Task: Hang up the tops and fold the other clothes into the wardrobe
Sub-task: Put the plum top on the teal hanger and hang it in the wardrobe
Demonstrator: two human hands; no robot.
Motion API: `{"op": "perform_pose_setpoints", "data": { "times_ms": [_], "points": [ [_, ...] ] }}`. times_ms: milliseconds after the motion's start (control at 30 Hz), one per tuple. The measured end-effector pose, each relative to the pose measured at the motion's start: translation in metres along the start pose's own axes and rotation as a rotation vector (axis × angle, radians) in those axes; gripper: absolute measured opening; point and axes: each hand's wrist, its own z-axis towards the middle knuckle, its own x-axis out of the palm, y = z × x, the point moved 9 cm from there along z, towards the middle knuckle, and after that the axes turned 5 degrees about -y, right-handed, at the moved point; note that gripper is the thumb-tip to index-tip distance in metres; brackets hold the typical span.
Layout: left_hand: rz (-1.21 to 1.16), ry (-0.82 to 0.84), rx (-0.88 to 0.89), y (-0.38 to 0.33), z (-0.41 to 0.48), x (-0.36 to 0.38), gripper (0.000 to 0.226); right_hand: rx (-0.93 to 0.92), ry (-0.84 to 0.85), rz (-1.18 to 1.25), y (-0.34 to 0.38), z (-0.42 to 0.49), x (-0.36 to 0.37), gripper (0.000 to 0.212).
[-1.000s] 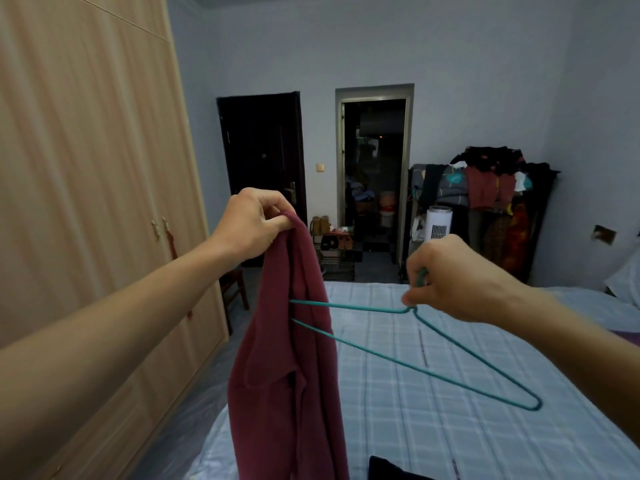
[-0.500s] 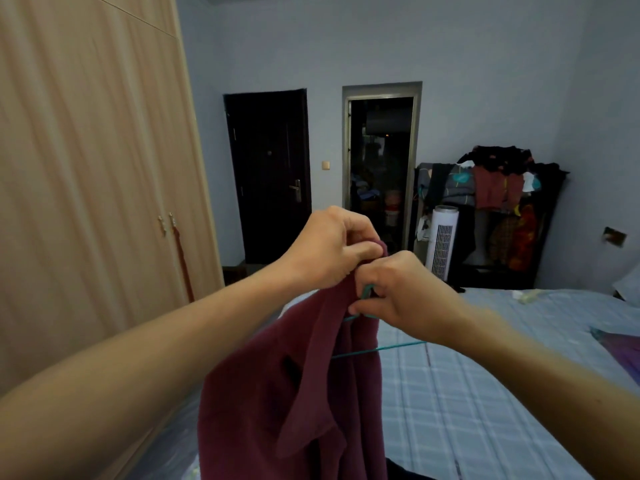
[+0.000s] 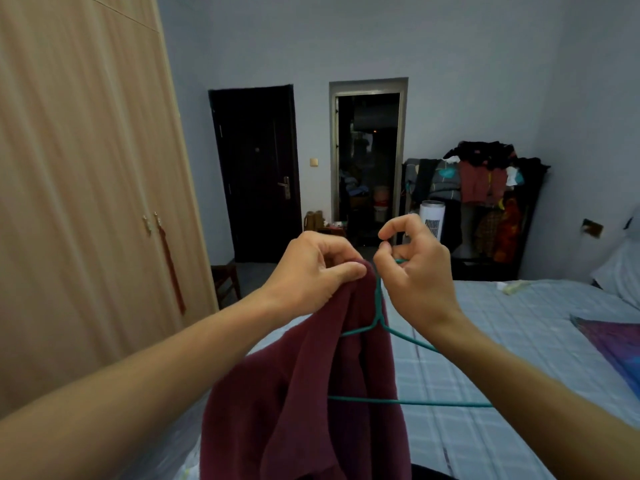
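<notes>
My left hand [image 3: 311, 275] pinches the collar of the maroon fleece top [image 3: 298, 393], centre frame. My right hand [image 3: 419, 275] is just beside it, fingers curled at the hook of the teal wire hanger [image 3: 433, 403]; the hook is mostly hidden. The hanger hangs below both grips with its neck upright. Its left arm is inside the top, its right arm bare toward lower right. I reckon the collar goes rightward next. The pale wooden wardrobe [image 3: 86, 202] stands shut at frame left.

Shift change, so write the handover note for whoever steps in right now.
Left hand grips the maroon top at its collar. Right hand curls round the hook of the teal wire hanger.
The hanger is partly inside the top, above the bed; one arm sticks out bare.
To do: seat the top, open the shut wardrobe, hang it, then the other clothes.
</notes>
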Motion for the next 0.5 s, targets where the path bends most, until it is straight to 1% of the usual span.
{"op": "perform_pose_setpoints", "data": {
  "times_ms": [100, 267, 333, 433, 500],
  "points": [
    [0.010, 0.008, 0.003, 0.007, -0.009, 0.009, 0.006, 0.020, -0.041, 0.042, 0.001, 0.006, -0.003, 0.018],
    [0.081, 0.021, 0.020, 0.015, -0.025, 0.023, 0.008, -0.013, -0.085, 0.061, 0.012, 0.013, -0.005, 0.018],
    [0.069, 0.015, 0.028, 0.015, -0.028, 0.025, 0.009, 0.011, -0.104, 0.070, 0.010, 0.014, -0.006, 0.021],
    [0.062, 0.032, -0.001, 0.016, -0.032, 0.030, 0.010, 0.061, -0.138, 0.079, 0.002, 0.016, -0.011, 0.023],
    [0.051, 0.079, -0.041, 0.017, -0.037, 0.035, 0.012, 0.080, -0.146, 0.071, -0.002, 0.015, -0.012, 0.021]
  ]
}}
